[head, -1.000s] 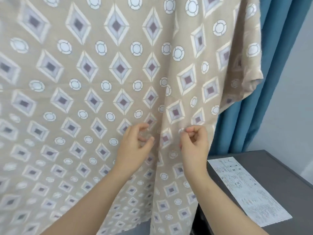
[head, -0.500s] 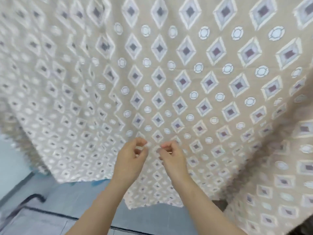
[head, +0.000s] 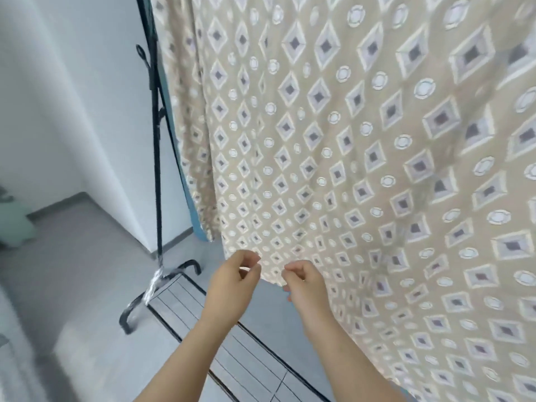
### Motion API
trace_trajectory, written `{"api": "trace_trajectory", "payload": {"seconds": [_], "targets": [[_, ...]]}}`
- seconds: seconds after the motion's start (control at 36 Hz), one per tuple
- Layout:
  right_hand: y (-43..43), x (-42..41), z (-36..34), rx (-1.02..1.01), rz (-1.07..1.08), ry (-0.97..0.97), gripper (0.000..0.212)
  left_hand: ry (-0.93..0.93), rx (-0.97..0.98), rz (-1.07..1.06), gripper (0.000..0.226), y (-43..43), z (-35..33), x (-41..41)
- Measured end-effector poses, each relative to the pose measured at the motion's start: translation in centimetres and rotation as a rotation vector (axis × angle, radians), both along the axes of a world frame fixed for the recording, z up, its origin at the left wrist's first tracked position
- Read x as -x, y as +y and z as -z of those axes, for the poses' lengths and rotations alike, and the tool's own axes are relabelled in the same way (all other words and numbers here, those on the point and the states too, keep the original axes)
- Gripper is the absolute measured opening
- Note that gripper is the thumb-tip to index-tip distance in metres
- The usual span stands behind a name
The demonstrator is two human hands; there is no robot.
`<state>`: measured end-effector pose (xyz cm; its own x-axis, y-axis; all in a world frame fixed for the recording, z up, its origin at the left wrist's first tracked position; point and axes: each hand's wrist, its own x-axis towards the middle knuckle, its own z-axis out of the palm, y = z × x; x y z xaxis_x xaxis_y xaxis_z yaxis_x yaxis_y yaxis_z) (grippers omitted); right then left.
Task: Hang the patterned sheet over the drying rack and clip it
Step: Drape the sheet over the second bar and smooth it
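Head view: what's largest?
— The patterned sheet point(head: 348, 140), beige with diamonds and rings, hanging down across the middle and right. Its top runs out of view.
— Next?
— The drying rack point(head: 158, 169): a black upright post just left of the sheet, curled feet on the floor point(head: 72, 271), a barred lower shelf under the hem.
— And the 2 hands?
— Left hand point(head: 232, 288) and right hand point(head: 307, 288) sit close together at the lower hem, each pinching the sheet's edge between thumb and curled fingers.

I see a home room: a black drying rack point(head: 158, 184) on a grey floor point(head: 87, 271), a white wall point(head: 72, 97), a blue curtain point(head: 198, 227).
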<state>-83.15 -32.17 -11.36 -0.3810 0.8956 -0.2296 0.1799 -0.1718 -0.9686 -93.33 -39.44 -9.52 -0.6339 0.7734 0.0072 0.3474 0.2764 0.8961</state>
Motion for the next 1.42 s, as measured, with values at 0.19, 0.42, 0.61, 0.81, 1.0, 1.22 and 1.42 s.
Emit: {"api": "trace_trajectory", "payload": {"seconds": [0.19,0.42,0.61,0.81,1.0,1.22,1.42], "targets": [[3.0,9.4,0.3,0.023,-0.096,0.016,0.017,0.033,0.045,-0.09,0.01,1.7,0.4,8.9],[6.2,19.8,-0.2,-0.034,-0.157,-0.01,0.019,-0.036,-0.013,-0.154,0.021,4.4,-0.2,18.9],[7.1,31.6,-0.6,-0.072,-0.15,-0.015,0.025,0.013,-0.055,-0.15,0.016,5.1,0.0,31.1],[8.7,43.0,-1.7,-0.071,0.063,0.078,0.023,0.048,-0.052,0.032,0.013,7.6,-2.1,43.8],[12.0,50.1,-5.6,-0.233,0.223,0.065,0.022,0.068,-0.122,0.194,0.018,13.0,-6.1,52.2],[18.1,54.1,-10.9,-0.619,0.394,0.022,0.036,0.09,-0.372,0.218,0.021,20.1,-11.3,56.0],[21.9,56.6,-18.1,-0.954,0.573,0.01,0.061,0.143,-0.576,0.132,0.019,24.9,-18.4,58.8]]}}
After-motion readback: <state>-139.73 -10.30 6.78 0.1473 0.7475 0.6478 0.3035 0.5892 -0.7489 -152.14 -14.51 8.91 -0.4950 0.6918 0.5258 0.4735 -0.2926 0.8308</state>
